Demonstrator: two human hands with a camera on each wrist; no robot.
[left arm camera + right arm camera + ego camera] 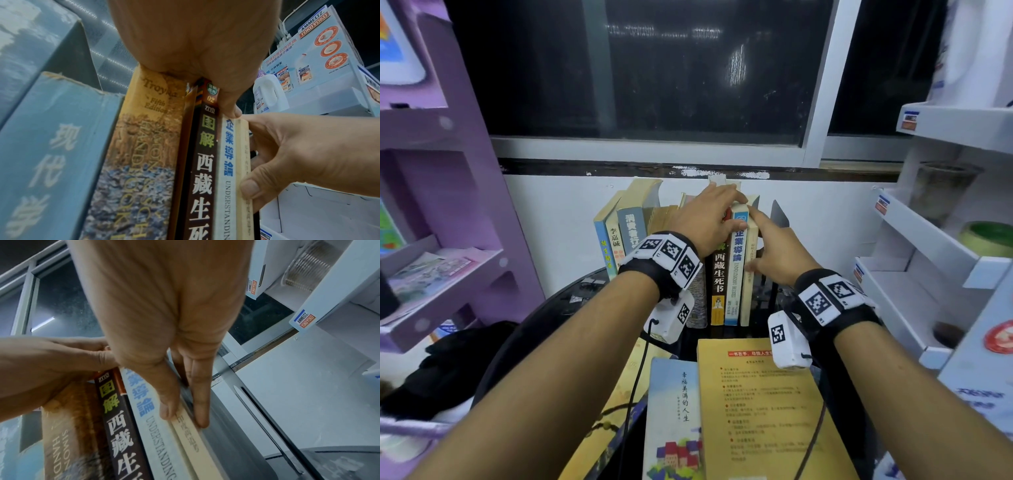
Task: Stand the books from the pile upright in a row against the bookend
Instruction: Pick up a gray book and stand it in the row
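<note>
Several books stand upright in a row at the back of the dark round table (pixel 566 310). My left hand (pixel 717 219) lies over their tops, fingers hooked behind and thumb by the brown book (pixel 718 274) (pixel 203 162). My right hand (pixel 774 253) (pixel 185 415) pinches the thin cream book (pixel 748 294) (pixel 243 146) at the row's right end, thumb on its spine, fingers flat along its right cover. It stands against the white-and-blue book (pixel 736 267) (pixel 156 426). A grey metal bookend (pixel 779 214) (pixel 230 434) stands just right of it. The pile lies in front: a yellow book (pixel 756 411) beside a pale blue book (pixel 674 394).
A purple shelf unit (pixel 465 205) stands close on the left and white display shelves (pixel 928 240) on the right. A dark window and white wall rise behind the row. A black bag (pixel 448 370) lies at lower left. Cables hang from both wrist cameras over the pile.
</note>
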